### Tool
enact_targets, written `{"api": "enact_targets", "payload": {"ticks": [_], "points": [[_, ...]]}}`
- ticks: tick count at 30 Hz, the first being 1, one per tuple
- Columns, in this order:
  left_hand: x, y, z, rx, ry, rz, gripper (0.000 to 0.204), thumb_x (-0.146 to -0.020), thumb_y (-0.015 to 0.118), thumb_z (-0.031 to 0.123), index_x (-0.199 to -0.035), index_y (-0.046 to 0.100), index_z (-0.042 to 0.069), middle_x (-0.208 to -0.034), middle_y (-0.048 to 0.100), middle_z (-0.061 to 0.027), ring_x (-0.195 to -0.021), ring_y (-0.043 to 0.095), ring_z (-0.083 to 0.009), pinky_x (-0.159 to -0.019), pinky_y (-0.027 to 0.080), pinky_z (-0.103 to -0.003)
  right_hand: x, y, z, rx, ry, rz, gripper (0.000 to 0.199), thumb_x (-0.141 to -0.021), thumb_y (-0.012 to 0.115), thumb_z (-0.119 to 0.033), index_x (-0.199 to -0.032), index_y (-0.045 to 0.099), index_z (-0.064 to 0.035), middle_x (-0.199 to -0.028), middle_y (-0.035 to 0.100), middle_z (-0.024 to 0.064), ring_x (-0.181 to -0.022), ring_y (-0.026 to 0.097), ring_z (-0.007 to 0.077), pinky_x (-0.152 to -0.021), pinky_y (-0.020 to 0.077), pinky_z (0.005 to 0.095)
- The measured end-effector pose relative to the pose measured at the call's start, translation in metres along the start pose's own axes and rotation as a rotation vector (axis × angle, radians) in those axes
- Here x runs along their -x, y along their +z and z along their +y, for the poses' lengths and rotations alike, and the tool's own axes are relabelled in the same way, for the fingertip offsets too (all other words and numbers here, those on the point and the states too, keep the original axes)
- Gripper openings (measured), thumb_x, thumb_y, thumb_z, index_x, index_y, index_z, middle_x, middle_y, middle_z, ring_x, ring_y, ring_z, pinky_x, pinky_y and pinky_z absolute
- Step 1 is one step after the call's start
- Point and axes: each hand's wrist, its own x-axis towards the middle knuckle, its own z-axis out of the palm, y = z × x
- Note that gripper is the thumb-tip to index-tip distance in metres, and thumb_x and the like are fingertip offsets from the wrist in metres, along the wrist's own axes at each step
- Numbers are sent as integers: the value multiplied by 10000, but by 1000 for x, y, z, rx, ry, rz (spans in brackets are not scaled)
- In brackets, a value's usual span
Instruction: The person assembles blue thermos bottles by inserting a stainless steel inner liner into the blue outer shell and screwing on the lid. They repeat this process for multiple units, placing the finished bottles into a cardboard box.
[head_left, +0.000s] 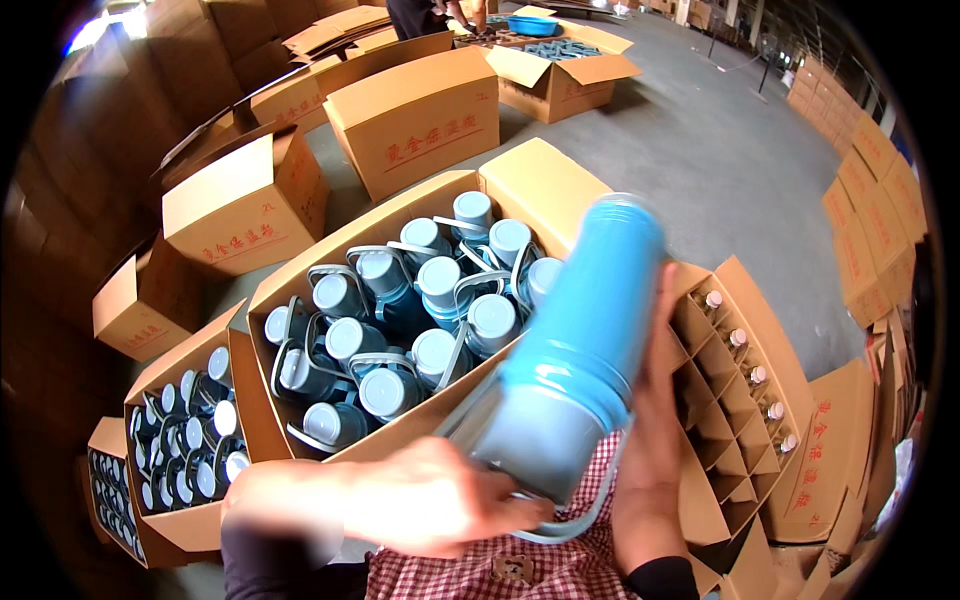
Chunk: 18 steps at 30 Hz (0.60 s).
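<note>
one head-worn fisheye view looks steeply down, close over the lap, edges bending outward.

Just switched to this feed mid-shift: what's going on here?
A person holds a light blue flask tilted in both hands, the left hand at its lower end, the right hand along its side. Just beyond stands an open carton packed with similar flasks; to the right, a divided carton holds small-capped items in some cells.

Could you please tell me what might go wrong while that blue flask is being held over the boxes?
The blue flask is tilted between the left hand and right hand; it might slip onto the packed flasks below. Its loose handle could snag fingers. The divided box sits close and might get knocked.
</note>
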Motion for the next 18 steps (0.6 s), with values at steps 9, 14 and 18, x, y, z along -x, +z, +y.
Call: {"api": "enact_targets", "payload": {"ticks": [9, 14, 18], "points": [[-103, 95, -69, 53, 17, -248, 227, -741, 652, 168, -950, 654, 82, -813, 647, -152, -825, 631, -353, -697, 499, -451, -15, -97, -81, 596, -219, -412, 609, -986, 314, -488, -1063, 658, 9, -1062, 675, 139, -997, 633, 214, -916, 481, 365], [-140, 61, -113, 323, 256, 594, 297, -705, 754, 102, -983, 671, 44, -920, 664, -112, -842, 640, -279, -766, 508, -367, 36, -74, -81, 987, -412, -182, 489, -925, 563, -410, -1018, 670, 58, -815, 698, 133, -777, 633, 153, -716, 504, 290], [-195, 55, -191, 796, -126, 835, 451, -933, 501, 402, -1126, 624, 14, -1113, 642, -89, -1042, 578, -201, -913, 429, -352, 49, -82, -85, 790, -621, -302, 672, -903, 472, -589, -1007, 694, 37, -908, 709, 157, -844, 670, 216, -762, 515, 318]]}}
